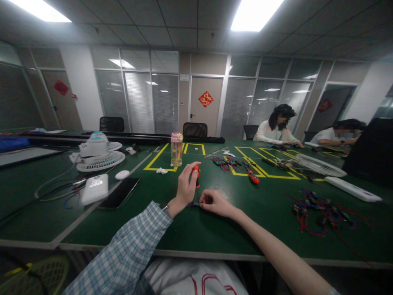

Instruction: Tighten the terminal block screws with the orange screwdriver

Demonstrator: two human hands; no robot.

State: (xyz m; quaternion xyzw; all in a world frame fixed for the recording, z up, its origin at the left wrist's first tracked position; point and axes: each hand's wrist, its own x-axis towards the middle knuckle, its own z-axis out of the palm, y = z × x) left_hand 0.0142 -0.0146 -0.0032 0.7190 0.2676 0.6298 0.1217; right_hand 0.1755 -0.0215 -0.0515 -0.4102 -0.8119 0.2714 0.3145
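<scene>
An orange-and-black screwdriver (197, 180) stands nearly upright, its handle gripped by my left hand (186, 183). Its shaft points down to a small green circuit board (194, 204) with thin wires, lying on the table. Beside the screwdriver tip, the fingers of my right hand (215, 203) are pinched at the board's right end, covering part of it. Up ahead lies a pile of red and blue wired boards (227, 163), and a red-handled screwdriver (253, 178) rests near it. More wired boards (322, 213) are heaped to the right.
A pink-lidded bottle (176, 150) stands ahead of my left hand. To the left are a phone (119, 193), a white power bank (95, 189) and a white fan (100, 155). Two people (274, 129) sit at the far right. The green table's front edge (172, 252) is close to me.
</scene>
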